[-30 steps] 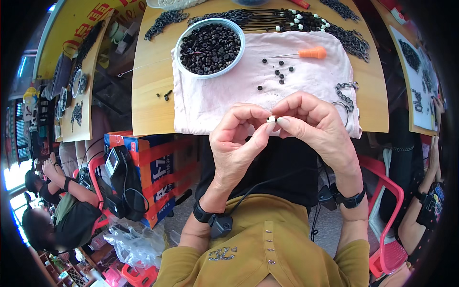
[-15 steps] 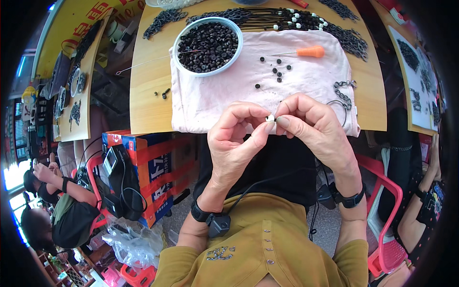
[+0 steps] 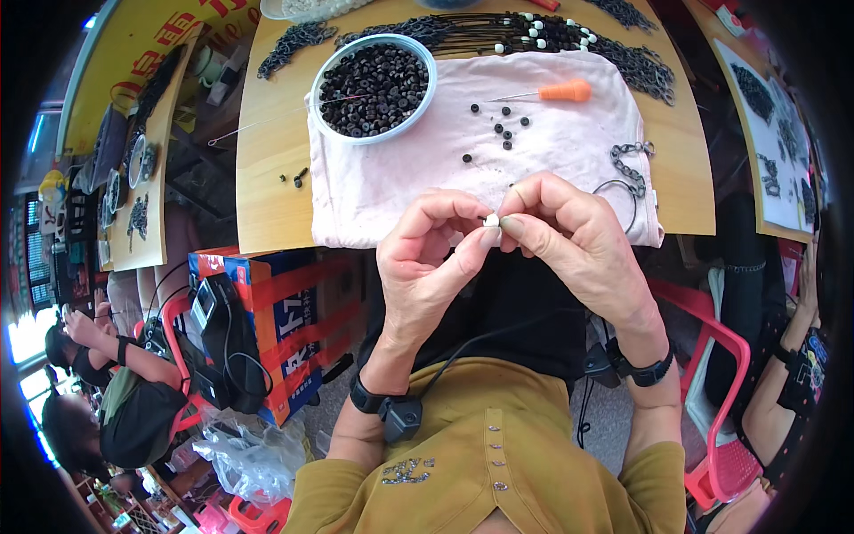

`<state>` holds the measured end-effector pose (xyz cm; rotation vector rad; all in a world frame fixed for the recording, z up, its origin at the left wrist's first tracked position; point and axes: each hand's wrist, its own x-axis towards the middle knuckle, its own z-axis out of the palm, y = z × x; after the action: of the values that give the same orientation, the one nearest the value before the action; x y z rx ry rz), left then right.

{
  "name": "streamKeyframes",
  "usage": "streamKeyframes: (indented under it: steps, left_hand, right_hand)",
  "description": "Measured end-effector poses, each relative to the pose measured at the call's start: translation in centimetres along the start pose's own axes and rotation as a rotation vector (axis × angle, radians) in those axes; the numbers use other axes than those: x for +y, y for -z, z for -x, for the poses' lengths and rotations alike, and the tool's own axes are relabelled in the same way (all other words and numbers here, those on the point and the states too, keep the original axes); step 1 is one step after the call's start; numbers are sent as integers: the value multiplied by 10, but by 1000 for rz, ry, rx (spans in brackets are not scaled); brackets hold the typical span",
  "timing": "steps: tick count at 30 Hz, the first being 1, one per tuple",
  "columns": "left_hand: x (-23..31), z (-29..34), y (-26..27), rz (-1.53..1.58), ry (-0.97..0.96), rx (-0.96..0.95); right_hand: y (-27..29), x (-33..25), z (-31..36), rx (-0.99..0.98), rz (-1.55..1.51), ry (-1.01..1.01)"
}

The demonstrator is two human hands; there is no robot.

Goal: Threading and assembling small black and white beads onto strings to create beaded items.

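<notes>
Pink cloth (image 3: pixel 378 191); white bead (image 3: pixel 492 220) pinched; axis unclear

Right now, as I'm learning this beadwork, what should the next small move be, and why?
Perhaps the left hand should steady the white bead while the right hand turns it slightly: both hands meet there, hiding whether the black cord, which loops from the dark chain toward the right hand, passes through it. A turn might show that.
</notes>
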<state>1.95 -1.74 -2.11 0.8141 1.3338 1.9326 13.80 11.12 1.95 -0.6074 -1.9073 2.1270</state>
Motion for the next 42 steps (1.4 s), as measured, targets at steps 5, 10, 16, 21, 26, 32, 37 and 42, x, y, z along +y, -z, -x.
streamKeyframes:
  steps: [5, 10, 16, 21, 26, 32, 37, 42]
  left_hand:
    - [-2, 0, 0, 57, -15, 23]
    - [-2, 0, 1, 59, -6, 40]
    - [2, -1, -1, 62, 10, 35]
    - [0, -1, 2, 53, 35, 31]
    - [0, -1, 4, 41, 1, 36]
    - [1, -1, 2, 20, -11, 36]
    - [0, 0, 2, 39, 2, 17]
    - [0, 2, 3, 80, 29, 43]
  right_hand:
    - [1, 2, -2, -13, -38, 8]
    - [0, 6, -1, 39, -53, 20]
    - [-1, 5, -3, 3, 8, -7]
    - [-2, 10, -3, 30, -21, 7]
    - [-3, 5, -3, 30, -82, 20]
    - [-3, 5, -1, 56, -69, -10]
    - [-6, 6, -1, 40, -50, 12]
    - [-10, 11, -2, 46, -67, 38]
